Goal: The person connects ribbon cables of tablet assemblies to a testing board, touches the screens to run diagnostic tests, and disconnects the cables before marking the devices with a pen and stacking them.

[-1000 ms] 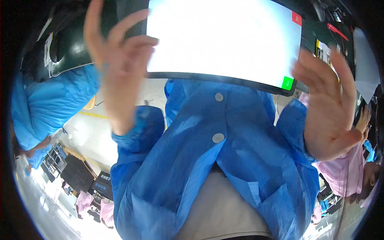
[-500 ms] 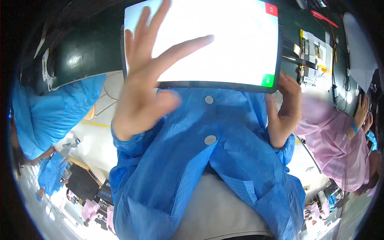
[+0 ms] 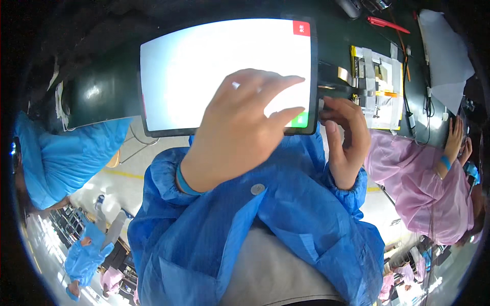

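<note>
A lit tablet-like screen (image 3: 178, 81) with a dark frame is in front of me, nearly all white. It has a red block in its upper right corner and a green block at lower right, partly covered. Across the screen's lower right part reaches my left hand (image 3: 240, 122), index finger and thumb stretched apart, holding nothing. Whether its fingertips touch the glass cannot be told. Beside the screen's lower right corner, my right hand (image 3: 349, 140) has its fingers curled in. A small greyish thing shows at its fingertips, too small to name.
Right of the screen, a flat board with taped parts and a yellow edge (image 3: 377, 86) lies on the dark green table (image 3: 102, 97). Beyond it are a red pen (image 3: 388, 24), black cables (image 3: 408, 109) and a white sheet (image 3: 444, 51). Co-workers sit at both sides, one in pink (image 3: 418, 183).
My left hand has swung right and lower across the screen, its spread fingers now nearer together. The screen sits further left in the picture. My right hand's fingers have curled in more.
</note>
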Tool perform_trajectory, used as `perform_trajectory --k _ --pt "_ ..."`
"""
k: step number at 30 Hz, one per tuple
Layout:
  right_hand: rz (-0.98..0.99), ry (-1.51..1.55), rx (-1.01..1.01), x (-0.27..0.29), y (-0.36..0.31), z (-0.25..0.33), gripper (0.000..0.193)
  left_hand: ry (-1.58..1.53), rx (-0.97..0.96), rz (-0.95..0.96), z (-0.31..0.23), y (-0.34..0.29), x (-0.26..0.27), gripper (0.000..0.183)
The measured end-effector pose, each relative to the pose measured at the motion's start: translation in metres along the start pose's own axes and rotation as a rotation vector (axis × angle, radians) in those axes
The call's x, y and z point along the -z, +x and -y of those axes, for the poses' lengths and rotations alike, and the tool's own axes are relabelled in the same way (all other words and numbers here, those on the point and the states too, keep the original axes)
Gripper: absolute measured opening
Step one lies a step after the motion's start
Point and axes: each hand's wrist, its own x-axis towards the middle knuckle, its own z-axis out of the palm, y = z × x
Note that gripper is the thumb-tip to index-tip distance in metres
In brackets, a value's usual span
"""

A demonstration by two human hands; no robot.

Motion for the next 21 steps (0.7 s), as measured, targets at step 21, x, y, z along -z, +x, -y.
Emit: perform_trajectory --k 21 --pt "0.12 -0.017 0.075 0.009 0.016 0.002 0.042 0.203 0.306 -0.195 0.07 0.017 0.014 0.029"
